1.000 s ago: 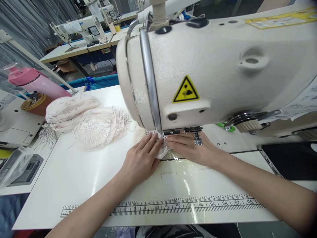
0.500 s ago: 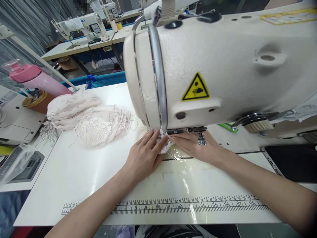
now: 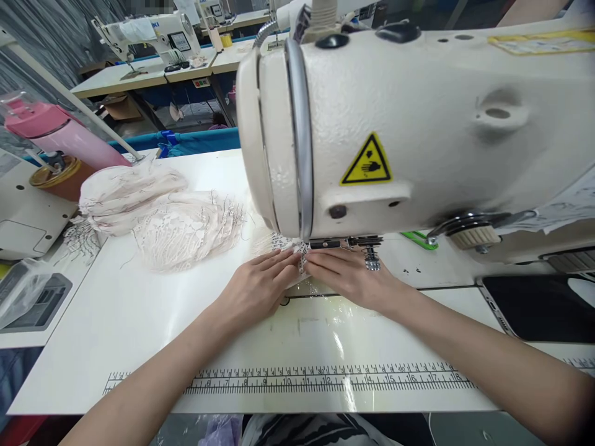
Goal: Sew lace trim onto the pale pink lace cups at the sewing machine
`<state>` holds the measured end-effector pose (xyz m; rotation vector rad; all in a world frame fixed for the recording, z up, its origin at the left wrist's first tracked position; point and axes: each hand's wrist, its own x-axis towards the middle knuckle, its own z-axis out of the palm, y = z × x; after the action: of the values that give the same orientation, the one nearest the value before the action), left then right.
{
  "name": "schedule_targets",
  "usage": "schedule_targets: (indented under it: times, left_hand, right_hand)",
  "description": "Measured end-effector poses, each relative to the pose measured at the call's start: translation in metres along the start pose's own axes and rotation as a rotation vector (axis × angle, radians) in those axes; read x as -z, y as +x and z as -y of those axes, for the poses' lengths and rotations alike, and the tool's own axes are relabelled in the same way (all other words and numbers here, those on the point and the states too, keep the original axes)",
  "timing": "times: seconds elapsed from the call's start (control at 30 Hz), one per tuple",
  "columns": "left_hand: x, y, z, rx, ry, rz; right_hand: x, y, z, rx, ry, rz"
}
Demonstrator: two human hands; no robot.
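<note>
A: White table (image 3: 139, 322), mid-frame. Hand pose?
B: Left hand (image 3: 258, 288) and right hand (image 3: 348, 275) palms down, fingers extended flat, fingertips pressing lace strip (image 3: 300, 257) beneath sewing machine (image 3: 418, 124), frame centre.

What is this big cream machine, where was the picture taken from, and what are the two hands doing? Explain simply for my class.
The camera sits on the worker's head, looking down at their own hands. The cream body is an industrial sewing machine. The left hand and right hand lie flat, pressing a small lace piece at its needle end; nothing is lifted. On the white table lie a pile of lace and a printed ruler; a pink bottle stands further left.
</note>
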<state>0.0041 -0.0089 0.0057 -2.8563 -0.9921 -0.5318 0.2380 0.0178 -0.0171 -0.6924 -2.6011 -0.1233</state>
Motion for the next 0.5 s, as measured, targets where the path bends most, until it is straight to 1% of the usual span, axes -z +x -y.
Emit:
schedule_targets:
  times: [0.17, 0.33, 0.5]
  left_hand:
    - [0.0, 0.0, 0.001, 0.014, -0.016, 0.002]
    - [-0.003, 0.0, 0.0, 0.06, -0.025, -0.013]
    - [-0.009, -0.004, 0.005, 0.026, 0.01, -0.011]
  right_hand:
    - [-0.006, 0.001, 0.005, -0.002, -0.002, -0.035]
    - [-0.009, 0.002, 0.01, 0.02, -0.055, -0.094]
    - [-0.01, 0.002, 0.011, 0.052, -0.051, -0.124]
